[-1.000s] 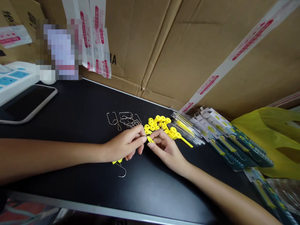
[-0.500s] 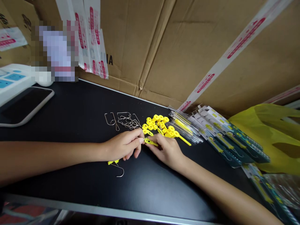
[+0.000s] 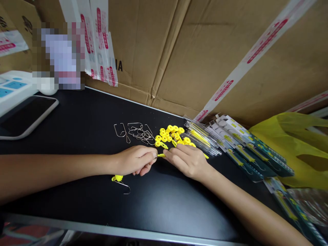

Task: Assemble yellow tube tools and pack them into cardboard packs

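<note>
1 yellow strip (image 3: 161, 155), long axis sideways: right hand (image 3: 187, 160) pinches right end, left hand (image 3: 138, 160) pinches wire (image 3: 156, 156) at left end, equally near.

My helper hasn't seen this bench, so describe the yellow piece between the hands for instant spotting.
On the black tabletop, find the left hand and right hand nearly meeting. The yellow piece shows between them, just below the piled yellow parts in view; unlike those, it bridges both hands.
</note>
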A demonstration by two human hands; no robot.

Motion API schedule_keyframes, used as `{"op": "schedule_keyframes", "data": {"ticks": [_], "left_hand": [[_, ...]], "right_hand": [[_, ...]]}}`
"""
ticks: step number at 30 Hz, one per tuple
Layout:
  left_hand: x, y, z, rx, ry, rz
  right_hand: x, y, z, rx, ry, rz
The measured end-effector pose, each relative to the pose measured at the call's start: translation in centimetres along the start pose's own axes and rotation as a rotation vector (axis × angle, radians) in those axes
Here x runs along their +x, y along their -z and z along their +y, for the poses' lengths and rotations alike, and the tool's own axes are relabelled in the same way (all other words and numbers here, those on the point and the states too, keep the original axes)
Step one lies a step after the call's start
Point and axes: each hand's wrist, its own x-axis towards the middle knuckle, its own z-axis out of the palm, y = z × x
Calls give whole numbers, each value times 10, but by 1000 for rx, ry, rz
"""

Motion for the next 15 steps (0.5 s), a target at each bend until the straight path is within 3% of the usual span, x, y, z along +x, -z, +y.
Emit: {"op": "schedule_keyframes", "data": {"ticks": [11, 15], "left_hand": [[2, 1, -2, -120, 15, 24], [4, 2, -7, -230, 21, 50]], "right_hand": [[-7, -4, 11, -70, -48, -14], [-13, 1, 33, -161, -263, -233]]}}
